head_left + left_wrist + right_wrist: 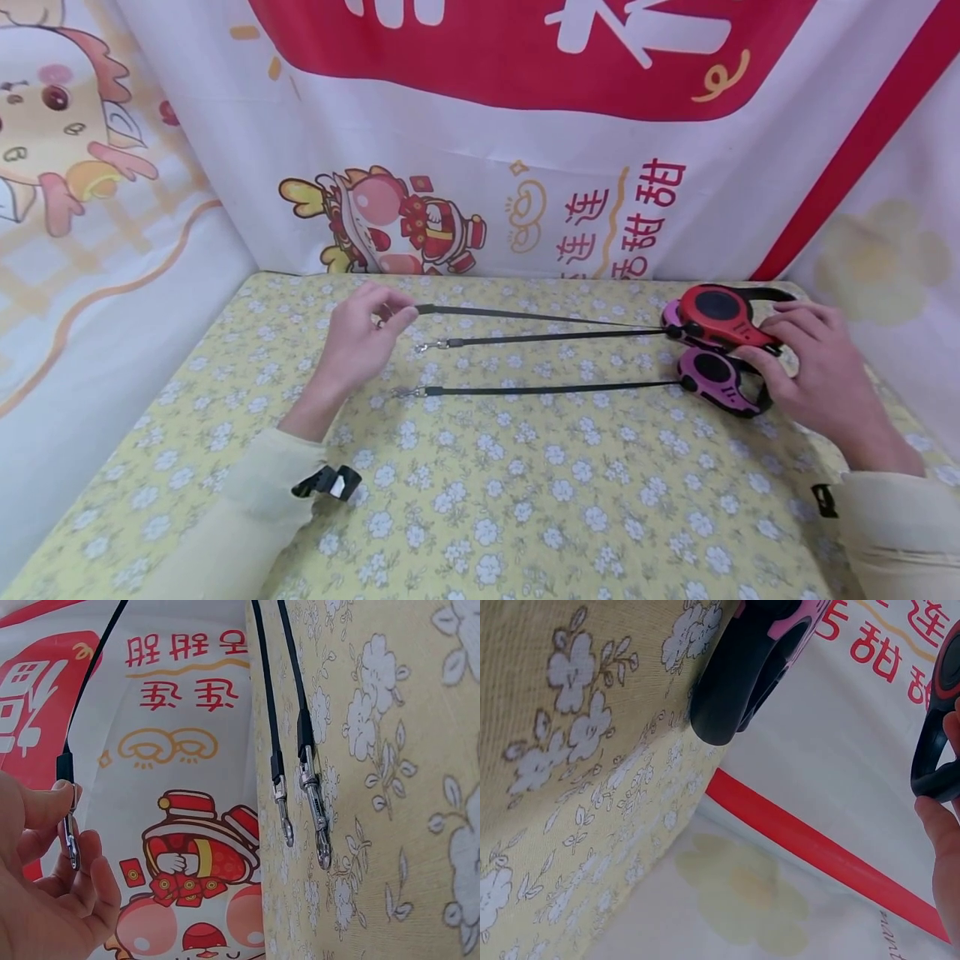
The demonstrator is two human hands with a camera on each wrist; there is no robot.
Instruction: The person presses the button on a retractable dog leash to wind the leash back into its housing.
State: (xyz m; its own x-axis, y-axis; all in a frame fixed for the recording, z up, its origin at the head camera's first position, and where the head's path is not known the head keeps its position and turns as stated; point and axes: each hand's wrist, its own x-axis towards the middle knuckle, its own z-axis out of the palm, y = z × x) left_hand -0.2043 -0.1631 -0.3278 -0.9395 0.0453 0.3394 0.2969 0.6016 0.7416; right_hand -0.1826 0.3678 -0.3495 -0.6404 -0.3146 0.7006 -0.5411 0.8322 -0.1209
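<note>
My right hand (821, 379) grips the black handle of a red retractable dog leash (716, 304), held above the table's right side. Between the thumb and fingers of my left hand (363, 337) is that leash's metal clip (71, 832), its black strap drawn out across the table. A purple retractable leash (711, 371) lies nearer me, close to my right thumb. Another pink-purple leash (670, 315) is mostly hidden behind the red one. Both their straps run left, ending in metal clips (432, 345) that lie on the cloth below my left hand.
A yellow floral cloth (525, 500) covers the table. Printed white and red fabric (480, 192) hangs along the back edge, with more hangings at both sides. Black bands (327, 482) sit around my sleeves.
</note>
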